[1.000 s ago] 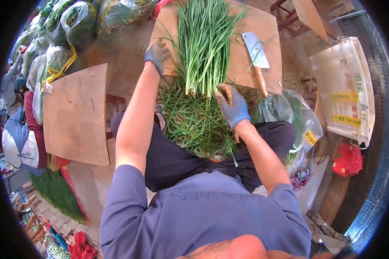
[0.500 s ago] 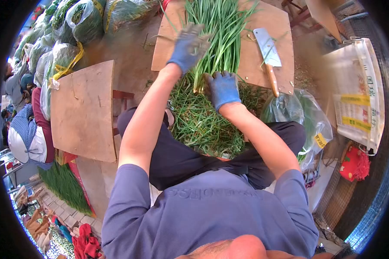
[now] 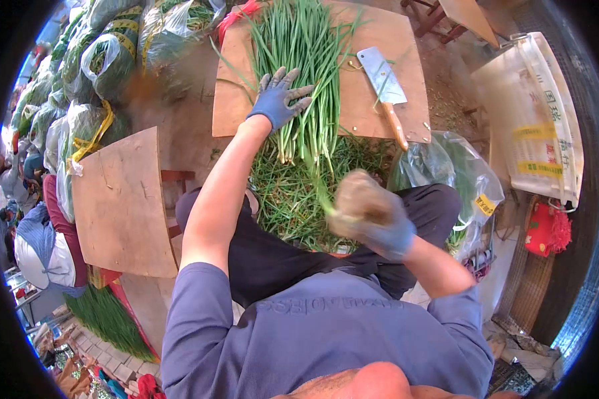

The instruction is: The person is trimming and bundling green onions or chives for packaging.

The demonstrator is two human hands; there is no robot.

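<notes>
Green leafy stalks [image 3: 303, 73] lie in a thick bundle on the worktop [image 3: 233, 116], their pale ends toward you and poking past its near edge. Your gloved left hand [image 3: 284, 103] rests palm-down on them, fingers spread wide. Your right hand [image 3: 373, 213], lower and nearer you, is smeared by blur; its fingers look closed on a thin green strand [image 3: 321, 191] near the pale ends (how firm that pinch is, I cannot tell).

If the left hand presses too lightly, a tug on that strand could drag its neighbours along, and the overhanging ends could slip down into the heap of loose leaves [image 3: 286, 206] below, where they would be hard to pick out again. Too much weight might bruise them instead. A sharp jerk could also snap the strand partway.

Farther out, the cleaver [image 3: 383, 78] lies flat to the right of the bundle, its wooden handle [image 3: 394, 126] reaching the worktop's near edge. A careless sweep of your right forearm [image 3: 436, 263] could catch that handle and tip the tool toward your right knee [image 3: 436, 203] or the clear plastic bag [image 3: 469, 166] beside it.
</notes>
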